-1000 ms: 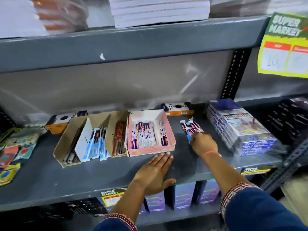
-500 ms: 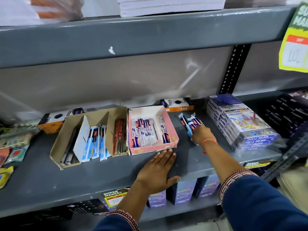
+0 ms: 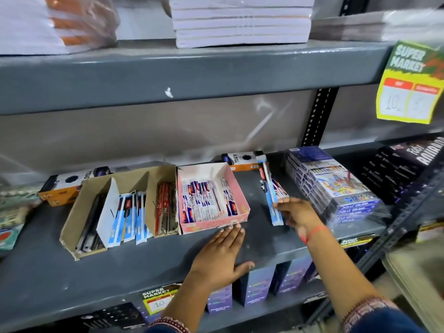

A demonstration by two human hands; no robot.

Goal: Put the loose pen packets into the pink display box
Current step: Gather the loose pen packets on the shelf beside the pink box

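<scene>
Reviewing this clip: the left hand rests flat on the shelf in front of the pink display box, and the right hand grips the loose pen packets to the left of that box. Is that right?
Not quite. In the head view the right hand grips the loose pen packets to the right of the pink display box, not the left. The rest holds: the left hand rests flat on the shelf in front of the box.

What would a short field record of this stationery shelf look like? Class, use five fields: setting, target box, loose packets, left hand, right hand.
setting: grey metal shelf holding stationery
target box: pink display box, open, partly filled with pen packets
loose packets: pen packets right of the box, tilted up off the shelf
left hand: left hand flat on the shelf, fingertips at the box's front
right hand: right hand gripping the loose packets' near end
</scene>
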